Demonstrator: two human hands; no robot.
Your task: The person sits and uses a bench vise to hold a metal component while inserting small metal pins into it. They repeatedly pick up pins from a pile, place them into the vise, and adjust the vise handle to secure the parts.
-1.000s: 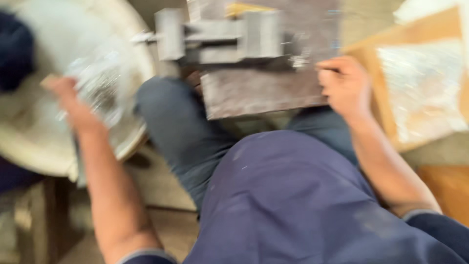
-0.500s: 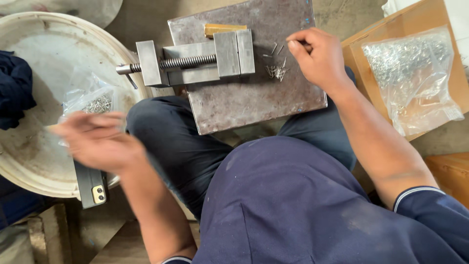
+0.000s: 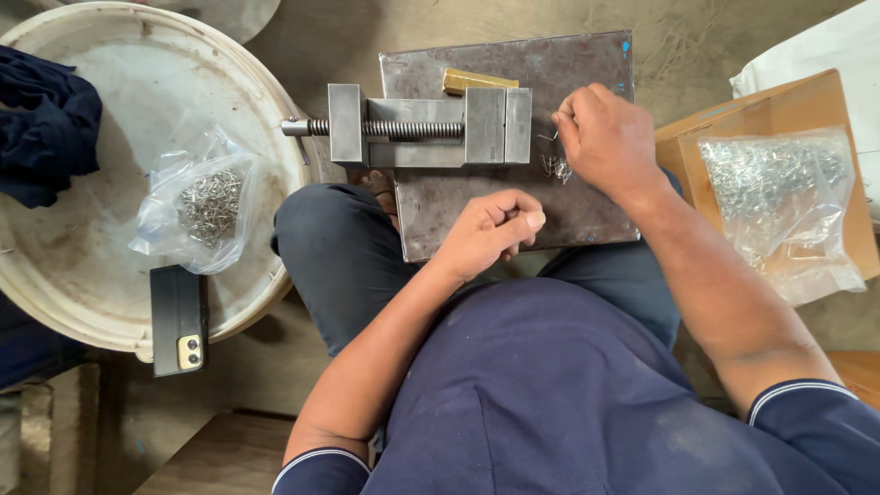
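Note:
A steel vise (image 3: 426,126) lies on a dark metal plate (image 3: 587,64) in front of my knees, with a brass block (image 3: 478,81) behind it. My right hand (image 3: 603,137) rests on the plate to the right of the vise jaw, fingertips pinching a thin wire piece above a small pile of wire pieces (image 3: 555,166). My left hand (image 3: 490,229) hovers over the plate's near edge, fingers curled in a loose fist; whether anything is inside it is hidden.
A white round tub lid (image 3: 92,275) on the left carries a clear bag of metal pieces (image 3: 203,203), a dark phone (image 3: 178,319) and a dark blue cloth (image 3: 46,128). At the right, a cardboard box (image 3: 779,101) holds another clear bag of metal parts (image 3: 779,197).
My left hand has come from the bag on the white lid across to the plate's near edge. My right hand has stayed by the small wire pile next to the vise.

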